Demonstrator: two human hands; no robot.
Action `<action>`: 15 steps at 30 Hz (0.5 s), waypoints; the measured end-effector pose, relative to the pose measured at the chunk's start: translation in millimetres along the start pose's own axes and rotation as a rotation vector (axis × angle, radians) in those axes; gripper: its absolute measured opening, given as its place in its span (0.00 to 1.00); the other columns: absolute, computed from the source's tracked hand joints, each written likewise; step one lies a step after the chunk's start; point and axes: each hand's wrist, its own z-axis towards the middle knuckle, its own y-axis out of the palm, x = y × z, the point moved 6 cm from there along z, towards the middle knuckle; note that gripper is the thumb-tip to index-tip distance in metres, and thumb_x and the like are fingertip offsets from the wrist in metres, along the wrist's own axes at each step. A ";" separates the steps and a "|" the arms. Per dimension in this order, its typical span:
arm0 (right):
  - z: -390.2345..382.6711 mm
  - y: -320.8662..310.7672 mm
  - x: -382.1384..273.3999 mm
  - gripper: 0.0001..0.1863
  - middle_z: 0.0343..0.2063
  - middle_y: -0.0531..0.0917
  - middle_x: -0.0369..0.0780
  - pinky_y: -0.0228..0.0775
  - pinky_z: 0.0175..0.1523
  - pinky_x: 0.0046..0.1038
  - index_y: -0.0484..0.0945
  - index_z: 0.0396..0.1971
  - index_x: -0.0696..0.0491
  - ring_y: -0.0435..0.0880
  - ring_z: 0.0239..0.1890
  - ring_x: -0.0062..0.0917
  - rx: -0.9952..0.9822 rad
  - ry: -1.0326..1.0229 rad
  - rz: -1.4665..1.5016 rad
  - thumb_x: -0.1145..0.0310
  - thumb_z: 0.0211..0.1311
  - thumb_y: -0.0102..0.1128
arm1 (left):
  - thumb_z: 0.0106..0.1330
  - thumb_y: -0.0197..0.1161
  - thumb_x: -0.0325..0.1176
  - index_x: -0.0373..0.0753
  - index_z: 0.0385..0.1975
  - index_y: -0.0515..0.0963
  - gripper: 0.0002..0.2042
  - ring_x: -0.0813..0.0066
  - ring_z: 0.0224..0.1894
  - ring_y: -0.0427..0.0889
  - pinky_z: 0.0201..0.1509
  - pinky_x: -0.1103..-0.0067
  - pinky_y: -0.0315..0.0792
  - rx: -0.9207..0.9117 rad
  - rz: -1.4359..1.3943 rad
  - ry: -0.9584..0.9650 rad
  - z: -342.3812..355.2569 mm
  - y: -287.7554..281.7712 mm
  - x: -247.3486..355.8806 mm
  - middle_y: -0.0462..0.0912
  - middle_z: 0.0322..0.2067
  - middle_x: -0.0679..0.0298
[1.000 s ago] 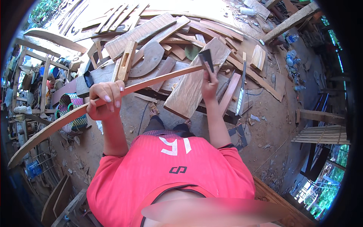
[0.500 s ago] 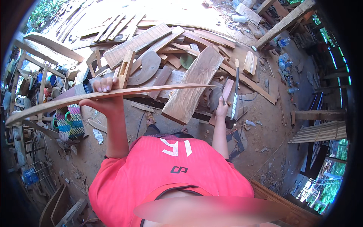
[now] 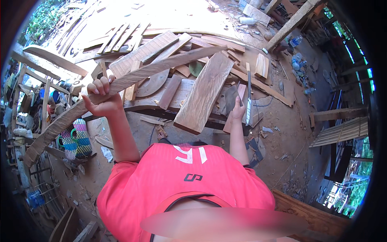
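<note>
My left hand (image 3: 102, 97) is wrapped around a long curved strip of wood (image 3: 157, 66), raised above the bench and slanting from lower left to upper right. Its broad rough face shows. Lower and to the right, my right hand (image 3: 238, 109) is at the bench edge, thumb up, closed at a dark grey flat piece (image 3: 230, 98); its other fingers are partly hidden. A narrow reddish board (image 3: 241, 90) lies beside that hand, and just right of it is a long saw-like blade (image 3: 248, 94). A wide thick plank (image 3: 205, 92) rests tilted between my hands, its near end overhanging the edge.
Loose boards (image 3: 145, 50) and offcuts cover the bench and ground ahead. A patterned woven bag (image 3: 76, 141) stands at the left beside a cluttered rack. Plastic bottles (image 3: 297, 64) lie at the right near a slanting post (image 3: 292, 26). A carved wooden panel (image 3: 310, 215) is behind me on the right.
My left hand has turned and tilted the curved strip: its far end has risen, its near end has dropped, and its broad face now shows. My right hand has shifted slightly forward.
</note>
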 end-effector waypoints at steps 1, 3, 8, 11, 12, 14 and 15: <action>-0.9 -5.4 -0.4 0.23 0.38 0.77 0.41 0.63 0.46 0.22 0.73 0.39 0.64 0.74 0.40 0.24 0.034 0.002 0.000 0.57 0.58 0.50 | 0.55 0.48 0.52 0.45 0.15 0.58 0.18 0.79 0.19 0.56 0.35 0.74 0.54 -0.005 0.009 -0.008 -3.2 0.2 1.8 0.54 0.13 0.71; 3.4 -12.9 5.4 0.21 0.37 0.77 0.40 0.64 0.45 0.22 0.73 0.39 0.65 0.75 0.39 0.23 0.085 0.019 0.037 0.59 0.58 0.51 | 0.57 0.46 0.51 0.45 0.15 0.57 0.18 0.79 0.19 0.55 0.35 0.74 0.54 -0.031 0.023 -0.016 -8.2 -5.7 5.4 0.55 0.13 0.71; -0.3 -11.8 -37.0 0.18 0.35 0.77 0.39 0.65 0.43 0.21 0.74 0.35 0.64 0.75 0.37 0.21 0.226 0.012 0.292 0.61 0.58 0.51 | 0.59 0.43 0.48 0.44 0.17 0.57 0.16 0.80 0.17 0.54 0.33 0.76 0.54 -0.110 0.022 -0.059 -19.3 5.4 16.6 0.55 0.13 0.70; 2.6 15.8 -96.4 0.17 0.36 0.78 0.40 0.65 0.45 0.21 0.73 0.38 0.64 0.75 0.39 0.22 0.034 -0.270 0.126 0.64 0.60 0.50 | 0.59 0.43 0.48 0.44 0.17 0.56 0.16 0.80 0.16 0.54 0.31 0.76 0.54 -0.095 0.065 -0.082 -26.0 11.3 17.4 0.55 0.12 0.70; -1.5 32.8 -116.4 0.16 0.37 0.78 0.41 0.64 0.46 0.21 0.73 0.40 0.64 0.75 0.39 0.22 -0.052 -0.365 0.122 0.65 0.60 0.49 | 0.59 0.43 0.48 0.44 0.17 0.56 0.16 0.81 0.16 0.54 0.31 0.76 0.54 -0.095 0.094 -0.086 -28.4 13.8 17.3 0.55 0.12 0.70; -15.2 65.9 -142.5 0.16 0.39 0.78 0.40 0.63 0.49 0.21 0.72 0.43 0.62 0.74 0.42 0.21 -0.185 -0.415 0.082 0.67 0.60 0.48 | 0.59 0.42 0.47 0.43 0.17 0.56 0.16 0.81 0.15 0.54 0.30 0.76 0.53 -0.105 0.103 -0.075 -33.4 18.8 19.8 0.54 0.11 0.70; -25.8 85.4 -150.0 0.15 0.40 0.78 0.41 0.62 0.49 0.21 0.73 0.43 0.60 0.74 0.43 0.22 -0.269 -0.449 0.060 0.67 0.60 0.49 | 0.58 0.43 0.47 0.44 0.17 0.57 0.15 0.81 0.15 0.54 0.31 0.76 0.53 -0.144 0.106 -0.071 -36.0 23.0 21.9 0.55 0.11 0.71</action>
